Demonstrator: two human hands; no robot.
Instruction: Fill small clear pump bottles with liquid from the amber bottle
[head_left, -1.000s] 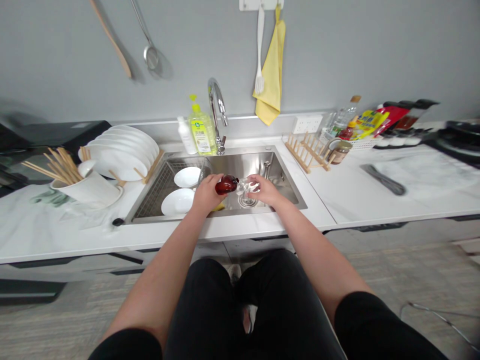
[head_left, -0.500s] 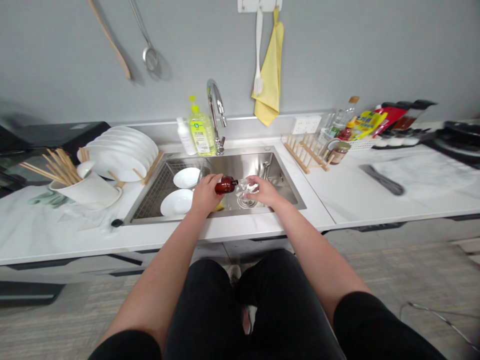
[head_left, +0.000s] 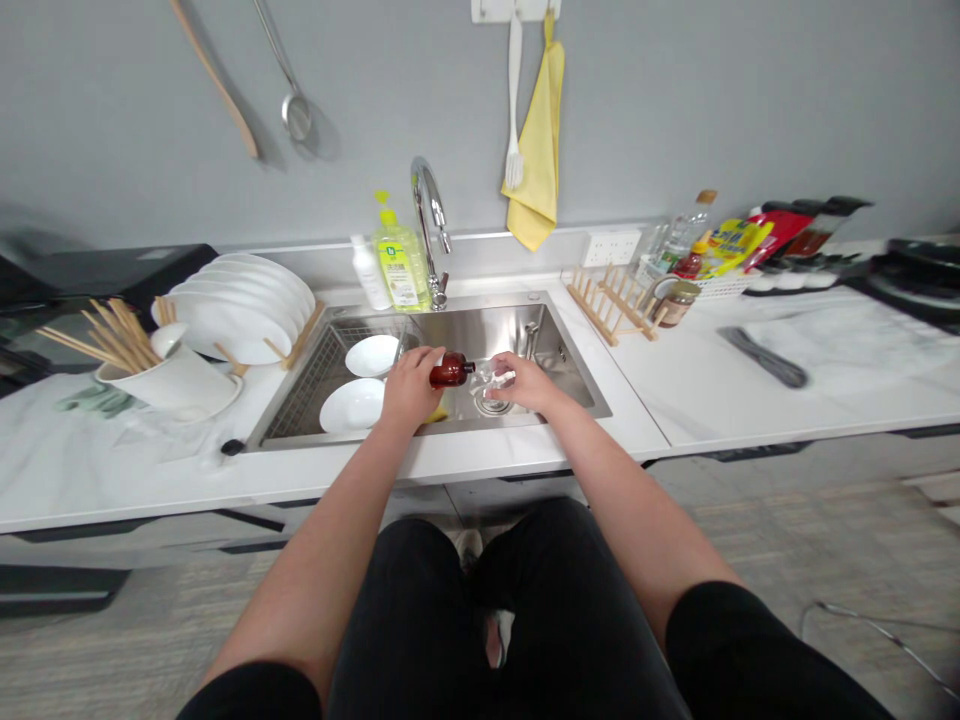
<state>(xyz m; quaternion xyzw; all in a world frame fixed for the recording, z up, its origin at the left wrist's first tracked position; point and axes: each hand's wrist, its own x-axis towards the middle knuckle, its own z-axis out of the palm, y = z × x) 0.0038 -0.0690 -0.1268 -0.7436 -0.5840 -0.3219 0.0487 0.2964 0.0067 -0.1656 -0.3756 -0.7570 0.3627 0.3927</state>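
Note:
Over the middle of the steel sink [head_left: 571, 372], my left hand [head_left: 411, 384] is wrapped round a small brown bottle [head_left: 449, 370]. The bottle lies on its side, its dark neck pointing right. Just beyond that neck, my right hand [head_left: 523, 382] grips a small clear cup [head_left: 484, 378], with something white near the fingers. The cup's tilt is hard to make out. Below it shows the drain [head_left: 493, 405]. A bit of yellow [head_left: 436, 414] lies under my left hand, mostly hidden.
Two white bowls [head_left: 352, 405] sit in the sink's left side, by a wire basket [head_left: 300, 385]. Behind stand the faucet [head_left: 427, 215] and a yellow-green soap bottle [head_left: 400, 262]. White plates [head_left: 238, 300] fill a rack at left; an empty wooden rack [head_left: 613, 305] stands right.
Both hands stay almost in place with the bottle and the cup. The cup seems turned slightly; the whole view has shifted a little.

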